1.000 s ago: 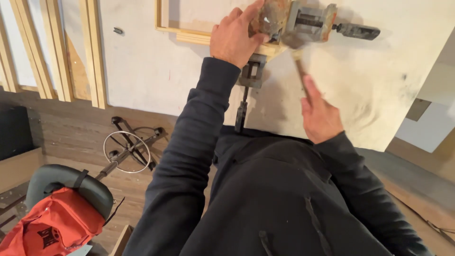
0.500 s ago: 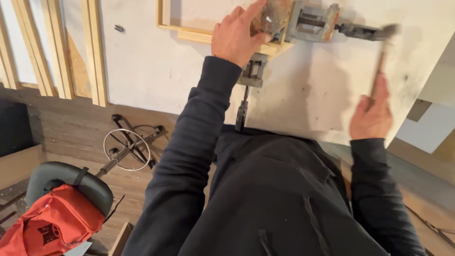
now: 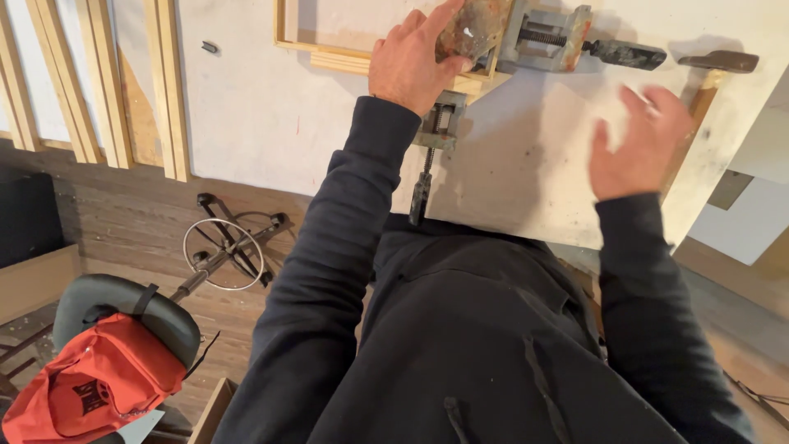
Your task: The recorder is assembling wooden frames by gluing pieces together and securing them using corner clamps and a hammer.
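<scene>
Left hand [image 3: 408, 62] pressing corner clamp [image 3: 501, 41], right hand [image 3: 637, 148] open, seemingly off hammer [image 3: 707, 78]

red bag [image 3: 86, 386] | black stool [image 3: 123, 308] | wooden strips [image 3: 99, 82] | wood floor [image 3: 123, 222]

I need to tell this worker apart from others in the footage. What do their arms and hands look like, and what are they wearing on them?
Both arms are covered by long dark navy sleeves of a plain sweatshirt-like top with no visible markings, each ending in a snug cuff at the wrist. The left hand and right hand are bare: no gloves, and no rings or watch that the picture shows.
</scene>
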